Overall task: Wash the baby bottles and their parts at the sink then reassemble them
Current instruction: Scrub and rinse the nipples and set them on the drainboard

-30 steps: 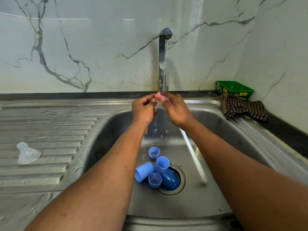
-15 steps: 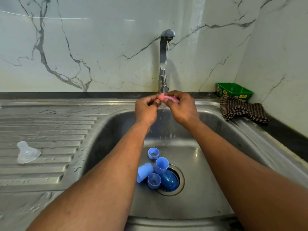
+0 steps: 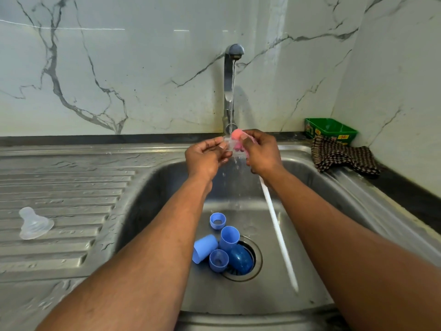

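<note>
1. A rinsing step is judged to be in hand: a clear teat point(image 3: 229, 145) is held under the thin stream from the tap point(image 3: 231, 91), above the back of the sink point(image 3: 310, 211).
2. The teat's left edge is pinched by the left hand point(image 3: 206, 155), thumb and fingertips closed on it.
3. A pink sponge point(image 3: 237, 139) is gripped in the curled fingers of the right hand point(image 3: 261, 152) and pressed against the teat; its white handle point(image 3: 278, 231) is seen running down past the wrist.
4. The teat is small, soft-looking and see-through, so its outline is hard to trace against the water; whether the sponge is pushed inside it cannot be told.
5. The task is judged to be at an early stage: five blue parts point(image 3: 220, 244) lie unassembled by the drain point(image 3: 242, 259), touching or just beside one another, one darker and see-through.
6. A second teat point(image 3: 34, 223) is seen tilted on the ribbed drainboard point(image 3: 71, 187), well apart from the sink bowl.
7. The next move likely calls for the teat to be turned under the stream until clear of suds, then set on the drainboard; a light grip is needed, since wet silicone may slip.
</note>
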